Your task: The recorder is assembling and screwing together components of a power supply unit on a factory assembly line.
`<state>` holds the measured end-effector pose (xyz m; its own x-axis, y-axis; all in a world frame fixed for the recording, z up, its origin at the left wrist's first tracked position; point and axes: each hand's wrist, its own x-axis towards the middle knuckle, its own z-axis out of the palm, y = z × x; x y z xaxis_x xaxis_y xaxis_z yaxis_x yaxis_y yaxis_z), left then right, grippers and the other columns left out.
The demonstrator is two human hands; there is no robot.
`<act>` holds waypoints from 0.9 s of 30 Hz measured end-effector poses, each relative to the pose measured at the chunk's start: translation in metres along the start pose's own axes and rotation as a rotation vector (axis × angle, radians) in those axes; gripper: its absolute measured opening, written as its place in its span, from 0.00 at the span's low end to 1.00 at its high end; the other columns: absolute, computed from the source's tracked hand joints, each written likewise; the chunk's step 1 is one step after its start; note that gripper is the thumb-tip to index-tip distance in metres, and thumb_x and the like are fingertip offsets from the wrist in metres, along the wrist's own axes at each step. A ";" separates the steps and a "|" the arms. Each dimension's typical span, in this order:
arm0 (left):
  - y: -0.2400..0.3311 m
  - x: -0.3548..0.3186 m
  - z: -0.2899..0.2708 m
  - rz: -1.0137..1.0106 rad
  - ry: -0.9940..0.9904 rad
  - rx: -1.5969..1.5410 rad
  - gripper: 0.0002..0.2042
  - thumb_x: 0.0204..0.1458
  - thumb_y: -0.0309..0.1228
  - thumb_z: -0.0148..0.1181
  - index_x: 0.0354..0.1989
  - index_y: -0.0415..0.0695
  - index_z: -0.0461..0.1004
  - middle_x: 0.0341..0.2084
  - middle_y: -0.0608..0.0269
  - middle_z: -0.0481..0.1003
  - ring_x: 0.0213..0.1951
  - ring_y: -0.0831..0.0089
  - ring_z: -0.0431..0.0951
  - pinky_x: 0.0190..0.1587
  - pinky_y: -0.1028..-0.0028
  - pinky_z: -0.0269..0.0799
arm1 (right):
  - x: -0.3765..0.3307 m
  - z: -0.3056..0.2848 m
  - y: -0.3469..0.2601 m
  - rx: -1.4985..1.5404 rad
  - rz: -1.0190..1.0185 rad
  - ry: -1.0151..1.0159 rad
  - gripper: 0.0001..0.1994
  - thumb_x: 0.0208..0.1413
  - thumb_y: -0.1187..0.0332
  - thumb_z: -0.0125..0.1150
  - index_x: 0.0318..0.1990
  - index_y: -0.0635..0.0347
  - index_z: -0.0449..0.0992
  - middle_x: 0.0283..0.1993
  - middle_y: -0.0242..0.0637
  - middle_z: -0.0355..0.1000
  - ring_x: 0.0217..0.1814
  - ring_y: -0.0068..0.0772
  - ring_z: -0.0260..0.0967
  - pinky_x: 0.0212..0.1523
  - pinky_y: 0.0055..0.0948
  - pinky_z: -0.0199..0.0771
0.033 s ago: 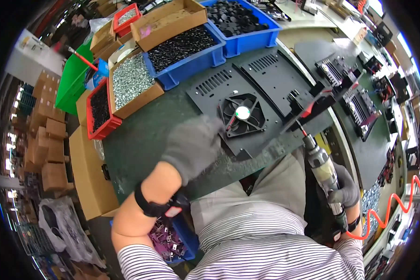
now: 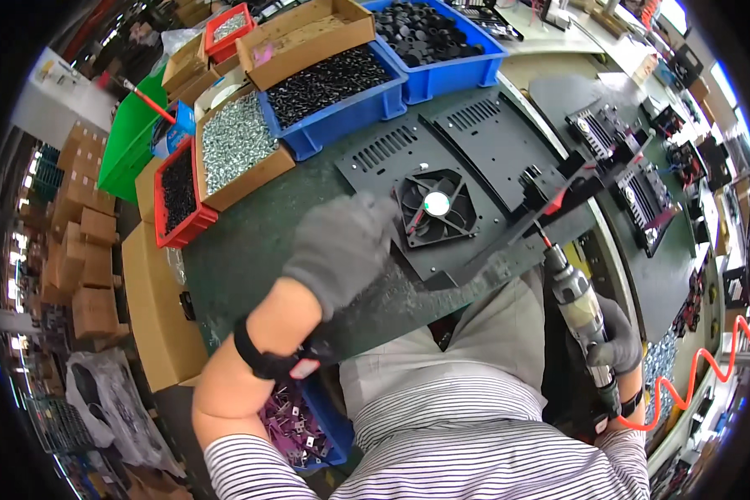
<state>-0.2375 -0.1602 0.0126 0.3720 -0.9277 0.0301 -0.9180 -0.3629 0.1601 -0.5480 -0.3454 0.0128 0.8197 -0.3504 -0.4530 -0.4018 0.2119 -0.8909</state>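
Note:
My left hand [image 2: 342, 246], in a grey glove, hovers at the left edge of a black metal panel [image 2: 375, 179]. Its fingers are curled together beside a black cooling fan [image 2: 435, 206], and I cannot make out what lies between them. The fan, with a white round label at its hub, sits on the panel. In my right hand [image 2: 618, 337], also gloved, is an air screwdriver [image 2: 577, 302], its bit tilted up toward the panel's right side. A coiled orange air hose [image 2: 683, 392] runs from the tool's rear end.
Beyond the panel stand blue bins of black screws [image 2: 329, 83] and black round caps [image 2: 425, 37]. A cardboard box of silver screws [image 2: 240, 142] and a red bin of black screws [image 2: 177, 196] stand at the left. A second black panel [image 2: 496, 142] lies alongside. Purple brackets [image 2: 296, 425] fill a low bin.
My left hand has shifted slightly left, its forearm swinging left too. My right hand keeps the screwdriver in nearly the same place.

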 end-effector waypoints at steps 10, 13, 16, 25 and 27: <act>-0.011 0.046 0.022 0.252 -0.149 0.149 0.13 0.46 0.37 0.56 0.39 0.46 0.70 0.31 0.59 0.71 0.36 0.63 0.74 0.37 0.65 0.71 | -0.006 0.006 -0.009 0.070 0.135 0.066 0.38 0.17 0.63 0.73 0.44 0.68 0.67 0.28 0.30 0.68 0.25 0.22 0.66 0.26 0.21 0.66; -0.013 0.048 0.028 0.313 -0.103 0.205 0.08 0.46 0.35 0.55 0.33 0.47 0.70 0.26 0.61 0.70 0.32 0.64 0.74 0.30 0.66 0.70 | -0.007 0.007 -0.009 0.087 0.148 0.070 0.41 0.17 0.60 0.77 0.45 0.69 0.66 0.27 0.32 0.69 0.23 0.22 0.66 0.24 0.20 0.65; -0.014 0.048 0.023 0.456 -0.005 0.169 0.06 0.46 0.33 0.55 0.30 0.47 0.71 0.22 0.61 0.69 0.29 0.64 0.74 0.28 0.67 0.70 | -0.006 0.006 -0.011 0.116 0.104 0.064 0.43 0.18 0.57 0.79 0.46 0.70 0.65 0.27 0.33 0.69 0.23 0.22 0.66 0.24 0.19 0.65; 0.002 0.059 -0.010 0.025 -0.248 -0.823 0.11 0.53 0.37 0.53 0.35 0.43 0.76 0.29 0.55 0.75 0.32 0.59 0.76 0.35 0.67 0.70 | -0.005 0.004 -0.026 0.091 0.198 0.008 0.36 0.21 0.59 0.78 0.40 0.70 0.68 0.28 0.33 0.70 0.26 0.21 0.66 0.26 0.20 0.63; 0.010 0.065 -0.008 -0.036 -0.678 -0.856 0.15 0.56 0.41 0.50 0.41 0.44 0.76 0.35 0.57 0.77 0.38 0.66 0.77 0.41 0.72 0.71 | -0.003 0.010 -0.027 0.167 0.118 0.034 0.33 0.21 0.62 0.78 0.38 0.68 0.69 0.26 0.33 0.70 0.24 0.23 0.66 0.23 0.21 0.63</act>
<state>-0.2210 -0.2235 0.0242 0.0023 -0.8681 -0.4964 -0.4106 -0.4535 0.7911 -0.5357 -0.3407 0.0387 0.7558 -0.3442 -0.5570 -0.4186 0.4002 -0.8152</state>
